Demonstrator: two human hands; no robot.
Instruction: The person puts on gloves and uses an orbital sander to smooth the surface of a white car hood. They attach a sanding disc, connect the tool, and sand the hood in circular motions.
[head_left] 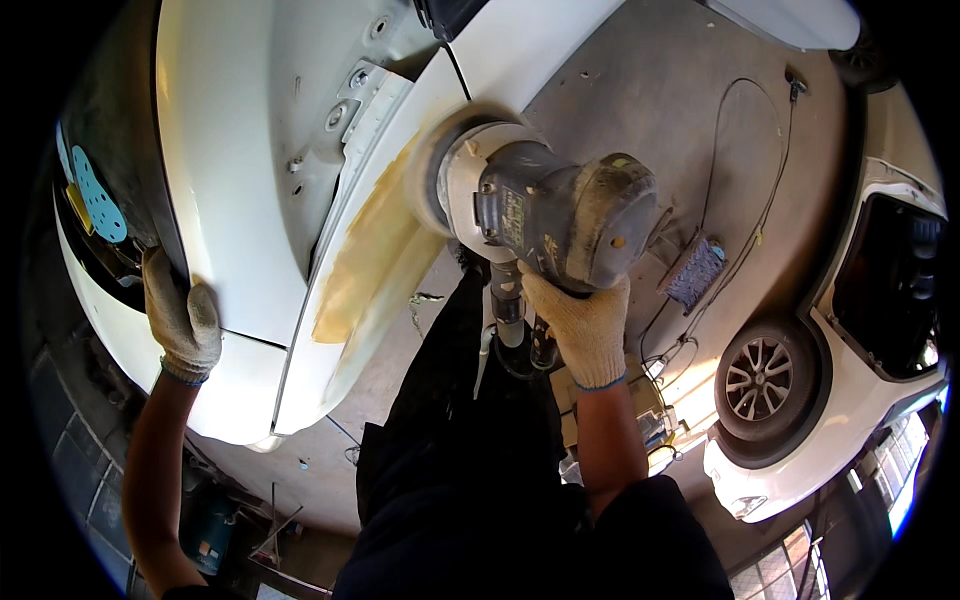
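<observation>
My right hand (582, 325), in a knitted work glove, is wrapped round the underside of a worn grey-black power sander (525, 195). The sander's round pad, blurred at its rim, lies against a white car body panel (500, 45) at the upper end of a yellowish-tan filler patch (365, 255). My left hand (182, 315), gloved too, rests with fingers stretched out and thumb apart on the white bodywork, beside the dark edge of an opening. Near its fingertips, inside that opening, lies a light-blue perforated sanding disc (98, 195) with something yellow beside it.
A second white car with a wheel (760, 390) and a dark open bay stands at the right. On the concrete floor lie a long cable (765, 215) and a bluish-grey block-shaped thing (693, 272). A boxy item (650, 400) sits behind my right wrist.
</observation>
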